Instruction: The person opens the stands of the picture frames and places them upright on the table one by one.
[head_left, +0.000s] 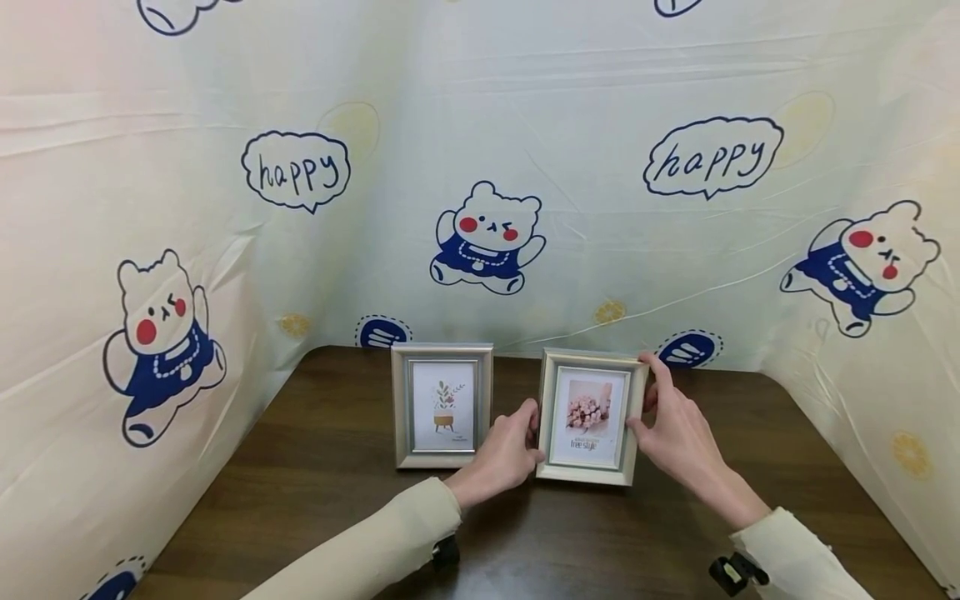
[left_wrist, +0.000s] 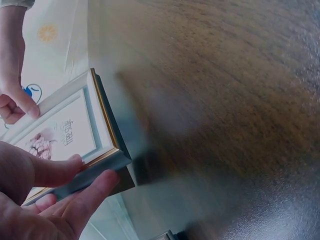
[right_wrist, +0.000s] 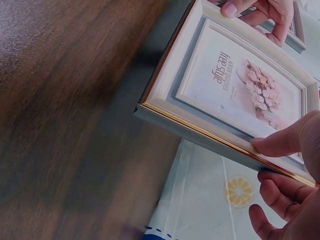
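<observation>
Both hands hold a cream picture frame (head_left: 548,417) with a pink flower print and the words "free style". My left hand (head_left: 504,446) grips its left side, thumb on the front and fingers behind, as the left wrist view shows. On the opposite side my right hand (head_left: 678,425) pinches the edge, its thumb (right_wrist: 280,142) on the front face. The frame is tilted slightly; in the right wrist view its lower edge looks just off the table. A second picture frame (head_left: 403,417), with a potted plant print, stands upright to the left, beside my left hand.
The dark brown wooden table (head_left: 322,433) lies under both frames. Behind it and along both sides hangs a pale curtain (head_left: 585,108) printed with bears, lemon slices and "happy" bubbles. The curtain meets the table's back edge close behind the frames.
</observation>
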